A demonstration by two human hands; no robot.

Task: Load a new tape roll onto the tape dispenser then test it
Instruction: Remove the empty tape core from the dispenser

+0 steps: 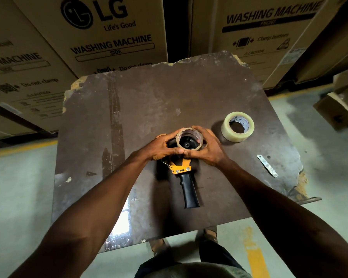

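Two hands (162,147) (209,148), fingers clasping one empty core (189,139) (on dispenser (184,173)), one full roll (237,126)

We see a worn board tabletop (149,101), dark brown and scuffed, with a dull sheen and chipped edges baring pale, rough fibre at the far left and near right. The tape dispenser (184,173) has a painted yellow metal frame and a smooth, slightly glossy black plastic handle. The empty core (189,139) on it looks like brown cardboard, matt, with ragged film. To the right, the new tape roll (237,126) is glossy translucent film. A thin shiny metal blade (267,165) lies nearer. Matt cardboard cartons (100,33) stand beyond.
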